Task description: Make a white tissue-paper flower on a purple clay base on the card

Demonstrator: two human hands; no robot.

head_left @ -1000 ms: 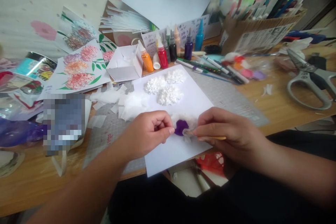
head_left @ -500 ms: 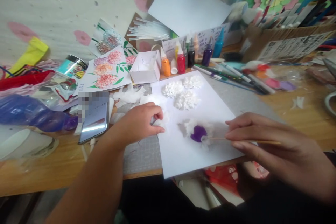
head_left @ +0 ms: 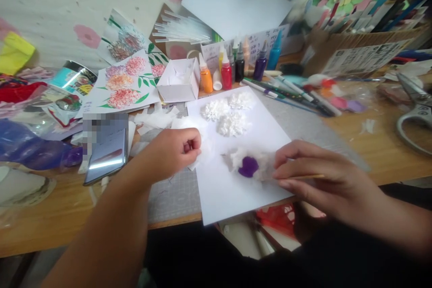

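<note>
A round purple patch of paint (head_left: 249, 167) sits amid crumpled white material, possibly tissue (head_left: 238, 155), on a white sheet of paper (head_left: 229, 198). Just right of it, my right hand (head_left: 310, 171) pinches a thin wooden stick (head_left: 312, 176), whose tip end is blurred beside the purple patch. My left hand (head_left: 172, 150) is closed at the sheet's left edge, over white tissue pieces (head_left: 204, 148); whether a piece is between its fingertips is hidden. Three ruffled white paper blossoms (head_left: 232, 123) lie toward the far part of the sheet.
Paint bottles (head_left: 226, 71) stand behind the sheet beside a small white box (head_left: 178, 80). Markers (head_left: 283, 92) lie to the right, scissors (head_left: 416, 112) farther right. At left are a phone (head_left: 107, 148), a flower picture (head_left: 121, 83) and a white cup (head_left: 23, 186).
My left hand's thumb and fingers have closed together. My right hand has come nearer the purple patch with the stick. The whole view has shifted slightly.
</note>
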